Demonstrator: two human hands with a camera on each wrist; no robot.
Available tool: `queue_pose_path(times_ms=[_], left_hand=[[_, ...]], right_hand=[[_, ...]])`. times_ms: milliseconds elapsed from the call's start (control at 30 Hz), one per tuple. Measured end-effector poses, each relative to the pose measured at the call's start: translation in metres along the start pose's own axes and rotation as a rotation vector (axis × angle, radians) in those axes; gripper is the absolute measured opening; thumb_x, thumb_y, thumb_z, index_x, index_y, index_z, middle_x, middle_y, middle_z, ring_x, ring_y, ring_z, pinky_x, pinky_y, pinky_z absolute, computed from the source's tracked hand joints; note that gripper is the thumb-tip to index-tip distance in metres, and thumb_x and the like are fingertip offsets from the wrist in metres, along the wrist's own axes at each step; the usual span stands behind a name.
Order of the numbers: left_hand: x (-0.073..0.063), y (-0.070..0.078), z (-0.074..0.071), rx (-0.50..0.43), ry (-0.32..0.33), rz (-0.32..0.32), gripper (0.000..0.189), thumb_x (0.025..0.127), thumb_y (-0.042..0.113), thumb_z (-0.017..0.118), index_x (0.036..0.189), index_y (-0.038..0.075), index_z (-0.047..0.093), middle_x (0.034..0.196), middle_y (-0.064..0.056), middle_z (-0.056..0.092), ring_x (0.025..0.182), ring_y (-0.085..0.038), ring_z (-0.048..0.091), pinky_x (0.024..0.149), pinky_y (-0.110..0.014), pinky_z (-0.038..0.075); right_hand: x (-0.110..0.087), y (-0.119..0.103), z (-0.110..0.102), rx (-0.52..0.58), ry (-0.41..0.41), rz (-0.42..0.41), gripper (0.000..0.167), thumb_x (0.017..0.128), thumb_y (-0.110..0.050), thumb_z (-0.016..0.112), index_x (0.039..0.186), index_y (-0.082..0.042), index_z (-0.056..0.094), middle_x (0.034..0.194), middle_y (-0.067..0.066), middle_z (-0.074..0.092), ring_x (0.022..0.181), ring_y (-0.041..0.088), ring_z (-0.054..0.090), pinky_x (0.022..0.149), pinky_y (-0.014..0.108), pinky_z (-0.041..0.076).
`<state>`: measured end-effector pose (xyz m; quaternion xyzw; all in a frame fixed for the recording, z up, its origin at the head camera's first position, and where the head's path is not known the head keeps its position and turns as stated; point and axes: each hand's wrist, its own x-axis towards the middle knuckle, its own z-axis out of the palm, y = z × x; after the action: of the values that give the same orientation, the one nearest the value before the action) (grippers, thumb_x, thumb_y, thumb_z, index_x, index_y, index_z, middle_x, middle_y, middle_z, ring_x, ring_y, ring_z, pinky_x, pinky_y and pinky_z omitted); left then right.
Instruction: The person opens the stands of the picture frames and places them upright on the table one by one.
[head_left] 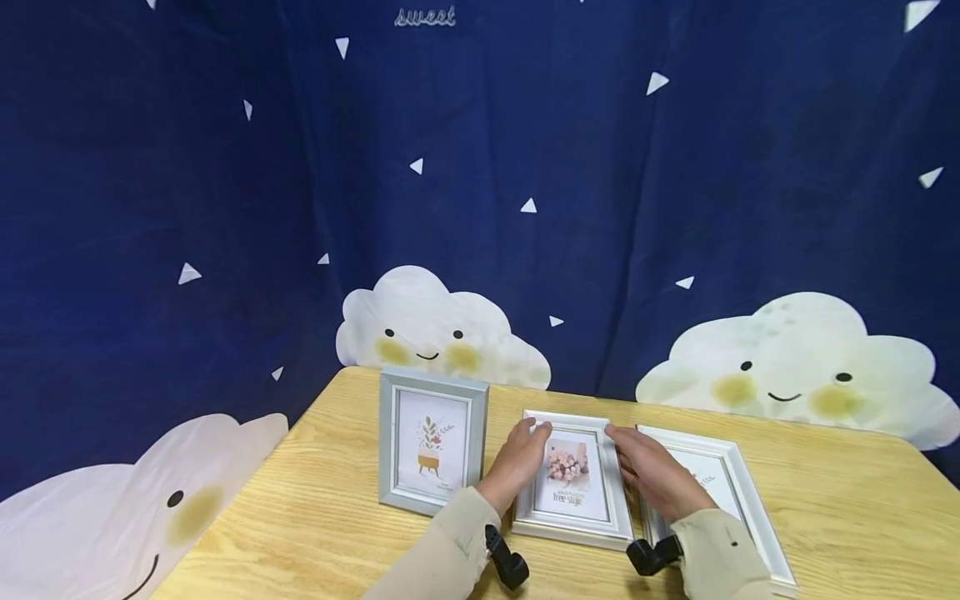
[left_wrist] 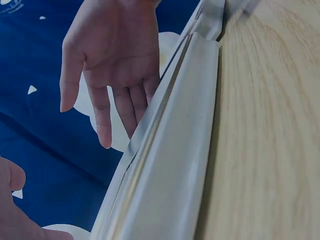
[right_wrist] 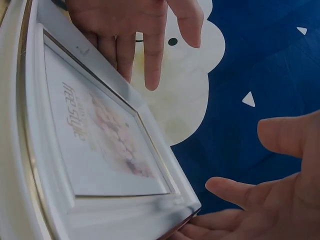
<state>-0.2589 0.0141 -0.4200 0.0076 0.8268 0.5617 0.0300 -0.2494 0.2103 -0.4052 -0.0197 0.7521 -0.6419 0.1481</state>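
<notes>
In the head view, a silvery-white photo frame (head_left: pixel 573 529) with a pink flower picture and "free style" lettering lies face up on the table. My left hand (head_left: pixel 517 463) is at its left side and my right hand (head_left: pixel 657 472) at its right side. Both hands have their fingers extended, palms turned inward. In the right wrist view, the fingers of my right hand (right_wrist: pixel 270 185) reach the edge of the flower photo frame (right_wrist: pixel 115 220); some fingertips are hidden behind it. The left wrist view shows my right hand (left_wrist: pixel 117 60) with straight, spread fingers.
To the left, a grey-blue photo frame (head_left: pixel 431 446) with a potted-plant picture stands upright. A white photo frame (head_left: pixel 752 500) lies on the right, partly hidden by my right arm. The wooden table (head_left: pixel 862 500) meets a dark blue cloth backdrop (head_left: pixel 487 125) with clouds.
</notes>
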Motion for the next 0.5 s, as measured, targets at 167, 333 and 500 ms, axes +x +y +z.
queue_pose_path(times_ms=[167, 333, 500], left_hand=[[-0.0015, -0.0005, -0.0041, 0.013, 0.006, 0.005, 0.066, 0.098, 0.047, 0.037, 0.144, 0.000, 0.038, 0.150, -0.020, 0.035, 0.137, -0.041, 0.031, 0.110, -0.056, 0.023], [-0.0014, -0.0008, -0.0048, 0.004, -0.002, 0.007, 0.065, 0.098, 0.047, 0.038, 0.143, 0.001, 0.040, 0.149, -0.020, 0.036, 0.137, -0.042, 0.031, 0.109, -0.057, 0.023], [0.0003, 0.0002, -0.0028, 0.008, -0.005, 0.011, 0.063, 0.098, 0.048, 0.038, 0.141, 0.002, 0.043, 0.145, -0.021, 0.041, 0.134, -0.043, 0.035, 0.107, -0.059, 0.026]], right_hand=[[0.0005, 0.0038, 0.0014, 0.005, -0.013, -0.008, 0.085, 0.098, -0.049, 0.047, 0.147, 0.011, 0.014, 0.154, 0.030, 0.016, 0.143, 0.043, 0.010, 0.114, 0.053, 0.014], [-0.0001, 0.0040, -0.0006, 0.032, -0.001, -0.011, 0.083, 0.097, -0.048, 0.048, 0.147, 0.010, 0.015, 0.154, 0.028, 0.017, 0.143, 0.042, 0.011, 0.114, 0.052, 0.015], [-0.0023, 0.0037, -0.0045, 0.044, 0.008, -0.008, 0.083, 0.098, -0.048, 0.047, 0.148, 0.010, 0.015, 0.153, 0.029, 0.019, 0.142, 0.041, 0.015, 0.113, 0.052, 0.017]])
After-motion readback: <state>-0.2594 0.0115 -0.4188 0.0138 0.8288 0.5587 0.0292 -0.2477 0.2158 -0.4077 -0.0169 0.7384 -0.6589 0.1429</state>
